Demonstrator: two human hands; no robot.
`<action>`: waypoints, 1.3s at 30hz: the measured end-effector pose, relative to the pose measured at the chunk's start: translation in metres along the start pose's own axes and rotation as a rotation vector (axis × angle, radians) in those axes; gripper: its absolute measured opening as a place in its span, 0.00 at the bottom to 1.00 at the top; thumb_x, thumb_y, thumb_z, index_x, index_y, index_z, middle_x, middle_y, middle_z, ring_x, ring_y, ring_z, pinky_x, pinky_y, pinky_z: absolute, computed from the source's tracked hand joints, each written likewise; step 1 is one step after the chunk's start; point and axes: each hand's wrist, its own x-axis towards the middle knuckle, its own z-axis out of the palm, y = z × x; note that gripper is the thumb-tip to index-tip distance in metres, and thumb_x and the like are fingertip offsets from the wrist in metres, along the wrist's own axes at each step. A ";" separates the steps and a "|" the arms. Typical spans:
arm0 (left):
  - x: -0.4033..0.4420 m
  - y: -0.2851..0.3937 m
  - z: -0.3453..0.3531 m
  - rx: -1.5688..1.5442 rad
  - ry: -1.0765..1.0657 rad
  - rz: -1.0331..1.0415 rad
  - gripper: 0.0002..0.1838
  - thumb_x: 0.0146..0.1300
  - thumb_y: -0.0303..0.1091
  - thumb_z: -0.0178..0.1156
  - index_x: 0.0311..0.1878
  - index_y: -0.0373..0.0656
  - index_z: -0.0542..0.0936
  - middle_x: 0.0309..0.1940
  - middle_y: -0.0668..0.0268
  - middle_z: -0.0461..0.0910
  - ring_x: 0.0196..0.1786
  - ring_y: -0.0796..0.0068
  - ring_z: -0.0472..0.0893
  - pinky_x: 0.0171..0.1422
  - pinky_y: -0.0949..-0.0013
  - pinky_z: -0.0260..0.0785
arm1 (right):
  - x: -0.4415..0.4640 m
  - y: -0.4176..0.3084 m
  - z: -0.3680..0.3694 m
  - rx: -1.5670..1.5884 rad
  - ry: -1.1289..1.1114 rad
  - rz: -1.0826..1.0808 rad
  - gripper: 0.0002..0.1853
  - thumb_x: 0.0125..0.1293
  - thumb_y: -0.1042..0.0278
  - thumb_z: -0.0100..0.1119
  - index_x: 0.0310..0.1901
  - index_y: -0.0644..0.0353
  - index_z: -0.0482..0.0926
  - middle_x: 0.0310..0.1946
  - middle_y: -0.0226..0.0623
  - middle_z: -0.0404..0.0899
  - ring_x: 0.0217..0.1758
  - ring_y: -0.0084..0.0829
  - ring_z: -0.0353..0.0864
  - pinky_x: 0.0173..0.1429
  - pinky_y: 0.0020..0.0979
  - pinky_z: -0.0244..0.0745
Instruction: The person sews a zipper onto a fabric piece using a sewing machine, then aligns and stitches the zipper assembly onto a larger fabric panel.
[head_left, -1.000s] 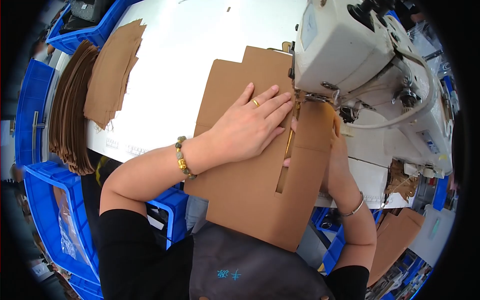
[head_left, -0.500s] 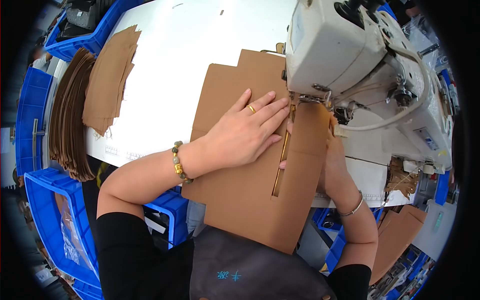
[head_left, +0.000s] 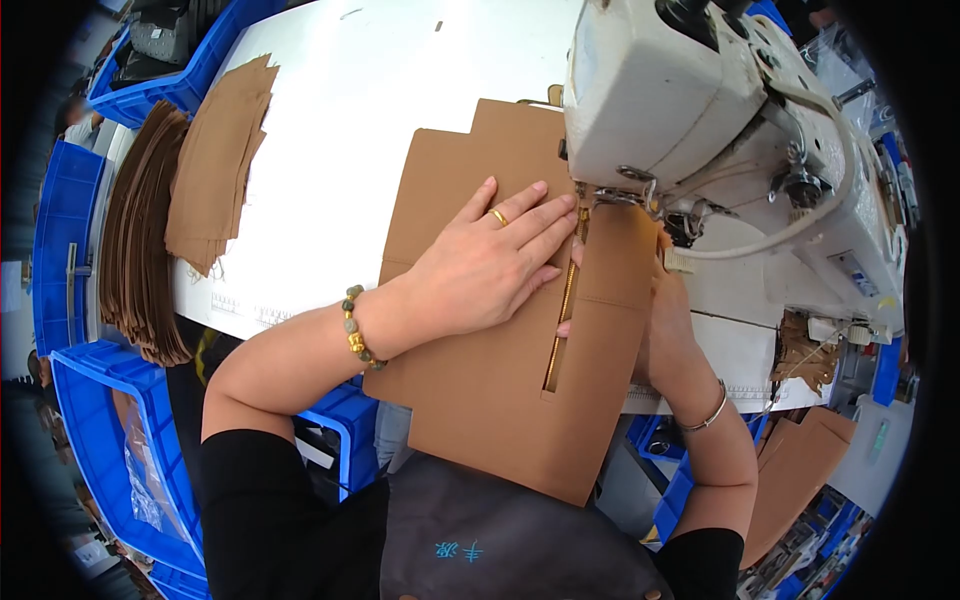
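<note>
The left hand (head_left: 485, 262) lies flat, fingers stretched, on the brown panel (head_left: 490, 400), just left of the zipper (head_left: 567, 292), whose long axis runs from the sewing machine (head_left: 630, 105) toward the wearer. The right hand (head_left: 667, 320) reaches beneath the panel's right side; its grip is hidden, though fingertips (head_left: 564, 329), probably its own, show beside the zipper.

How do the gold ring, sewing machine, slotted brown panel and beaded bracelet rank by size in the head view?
Largest: sewing machine and slotted brown panel, too close to rank; the machine is cut off at the top and may be nearer the camera.
Next: beaded bracelet.
Smallest: gold ring.
</note>
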 end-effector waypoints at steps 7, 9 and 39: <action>0.000 0.000 -0.001 0.027 -0.003 0.008 0.31 0.74 0.40 0.61 0.77 0.41 0.71 0.78 0.60 0.70 0.81 0.54 0.67 0.80 0.35 0.60 | 0.001 -0.005 0.000 -0.087 0.133 -0.006 0.34 0.68 0.43 0.67 0.69 0.58 0.80 0.59 0.31 0.88 0.66 0.27 0.83 0.83 0.61 0.50; 0.000 0.000 -0.001 0.034 -0.001 0.012 0.31 0.74 0.39 0.61 0.77 0.41 0.71 0.78 0.60 0.71 0.81 0.54 0.68 0.80 0.34 0.61 | 0.002 -0.005 0.000 -0.121 0.166 -0.023 0.35 0.64 0.42 0.70 0.66 0.57 0.83 0.57 0.31 0.90 0.63 0.28 0.85 0.83 0.61 0.49; 0.014 -0.006 -0.015 0.053 0.016 0.054 0.31 0.67 0.56 0.66 0.65 0.45 0.82 0.67 0.65 0.80 0.72 0.60 0.75 0.77 0.45 0.69 | 0.007 0.002 -0.018 -0.318 0.464 0.039 0.18 0.67 0.52 0.71 0.44 0.62 0.87 0.47 0.42 0.87 0.50 0.49 0.85 0.63 0.51 0.77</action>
